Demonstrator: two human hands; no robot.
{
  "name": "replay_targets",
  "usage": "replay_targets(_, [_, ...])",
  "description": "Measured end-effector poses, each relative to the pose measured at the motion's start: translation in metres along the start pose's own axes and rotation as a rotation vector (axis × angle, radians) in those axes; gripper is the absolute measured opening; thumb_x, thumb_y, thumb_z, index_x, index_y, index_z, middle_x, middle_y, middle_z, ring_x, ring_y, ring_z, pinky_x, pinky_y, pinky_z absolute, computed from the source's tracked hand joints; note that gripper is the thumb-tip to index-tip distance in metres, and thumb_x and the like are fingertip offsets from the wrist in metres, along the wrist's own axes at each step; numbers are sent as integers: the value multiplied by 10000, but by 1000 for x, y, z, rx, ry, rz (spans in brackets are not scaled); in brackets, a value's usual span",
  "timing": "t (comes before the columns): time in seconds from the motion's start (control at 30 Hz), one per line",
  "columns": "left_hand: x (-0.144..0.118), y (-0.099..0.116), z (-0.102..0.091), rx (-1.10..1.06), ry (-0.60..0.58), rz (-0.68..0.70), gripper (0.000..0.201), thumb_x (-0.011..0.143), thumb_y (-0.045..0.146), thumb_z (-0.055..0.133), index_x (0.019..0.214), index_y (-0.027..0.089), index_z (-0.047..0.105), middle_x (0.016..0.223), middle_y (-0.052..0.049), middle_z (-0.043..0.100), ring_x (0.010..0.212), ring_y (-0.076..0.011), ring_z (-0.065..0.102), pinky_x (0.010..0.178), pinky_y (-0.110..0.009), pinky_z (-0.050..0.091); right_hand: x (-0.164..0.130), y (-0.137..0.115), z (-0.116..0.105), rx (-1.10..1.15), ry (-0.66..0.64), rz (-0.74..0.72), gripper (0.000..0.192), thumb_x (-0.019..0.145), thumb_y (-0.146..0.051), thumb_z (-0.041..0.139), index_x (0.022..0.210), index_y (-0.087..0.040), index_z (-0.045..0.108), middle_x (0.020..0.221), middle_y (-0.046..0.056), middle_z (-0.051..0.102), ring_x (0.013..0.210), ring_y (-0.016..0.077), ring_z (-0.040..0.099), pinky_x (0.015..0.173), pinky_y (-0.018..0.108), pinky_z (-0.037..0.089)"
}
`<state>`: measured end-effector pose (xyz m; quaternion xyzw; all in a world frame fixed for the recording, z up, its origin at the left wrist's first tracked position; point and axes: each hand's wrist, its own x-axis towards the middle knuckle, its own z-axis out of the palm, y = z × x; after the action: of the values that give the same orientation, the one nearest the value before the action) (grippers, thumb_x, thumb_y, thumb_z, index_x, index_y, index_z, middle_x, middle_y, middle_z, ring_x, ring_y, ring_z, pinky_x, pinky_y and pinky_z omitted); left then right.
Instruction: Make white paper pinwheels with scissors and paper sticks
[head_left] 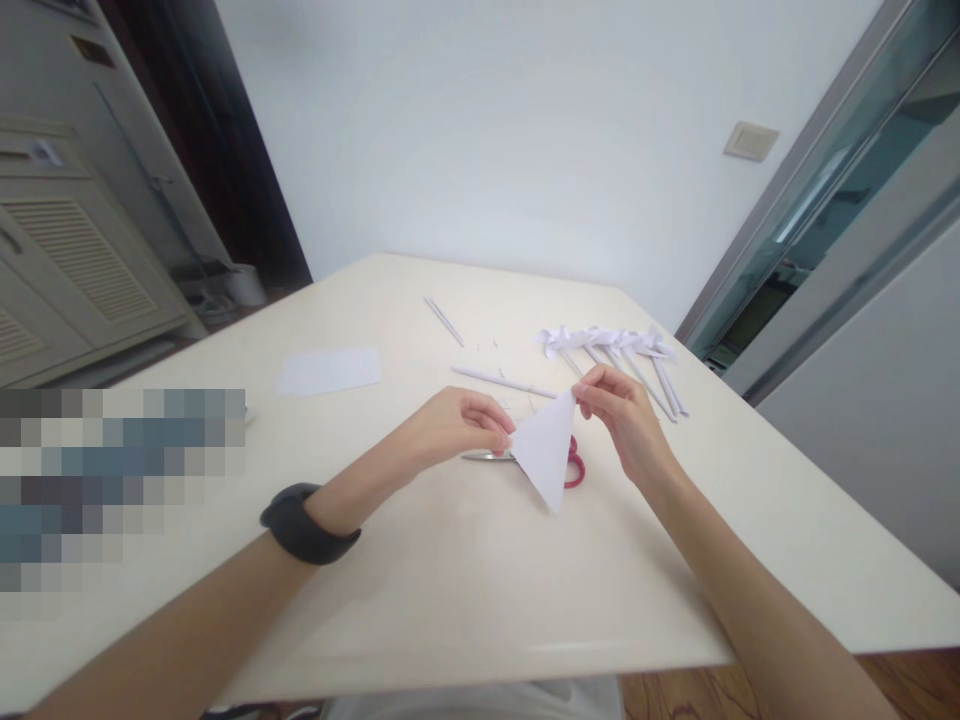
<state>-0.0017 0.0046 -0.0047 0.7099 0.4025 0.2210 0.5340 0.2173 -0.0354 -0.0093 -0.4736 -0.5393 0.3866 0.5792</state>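
At the centre of the frame both hands hold a folded white paper triangle point(546, 450) just above the cream desk point(465, 600). The left hand point(454, 425) has its fingers pinched on the triangle's left corner; the right hand point(626, 415) has its fingers closed on the top corner. Red-handled scissors point(525, 458) lie on the desk right behind the paper. To the upper right rests a row of paper pinwheels on sticks point(615, 350); a flat paper sheet point(328, 371) lies left of centre.
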Motion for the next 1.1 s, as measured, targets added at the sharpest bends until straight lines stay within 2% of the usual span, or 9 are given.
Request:
replay_targets(0.47, [-1,2,-2,-19,-8,13,173,648,272,666,797,186,677,724,-24,685,763,-187,633,735,-291,458,1,2,1,-16,-25,13,158,780,-313,607,699,-183,568,655,-23,514,586,99,420,592,248,351])
replay_targets(0.6, [-3,4,-5,-56,-33,41,160,667,262,663,812,194,672,708,-1,663,745,-158,609,722,-266,435,-1,-1,2,-48,-150,47,182,797,-352,595,735,-180,592,704,-6,552,635,112,472,606,251,369])
replay_targets(0.7, [-3,3,-5,-78,-40,42,167,684,260,658,838,197,664,718,4,656,742,-147,597,734,-263,424,-4,-3,4,-69,-298,100,189,804,-361,593,763,-177,611,681,-7,565,603,112,474,582,258,357])
replay_targets(0.77, [-3,3,-5,-75,-40,36,182,690,267,658,857,197,661,727,2,656,747,-147,592,743,-267,419,-5,-3,5,-73,-332,113,178,804,-353,600,778,-177,615,662,-15,561,577,106,462,571,259,349])
replay_targets(1.0, [-3,5,-5,-58,-23,50,161,683,239,641,834,189,662,718,2,640,753,-153,580,740,-271,408,-2,-5,3,-53,-218,51,193,789,-312,625,674,-179,545,632,-31,513,609,101,458,590,242,340])
replay_targets(1.1, [-4,7,-5,-42,-25,37,157,677,236,639,823,184,661,709,1,638,744,-153,576,723,-268,403,-1,-4,1,-47,-189,50,195,792,-320,624,683,-180,544,627,-35,498,611,99,453,606,243,348])
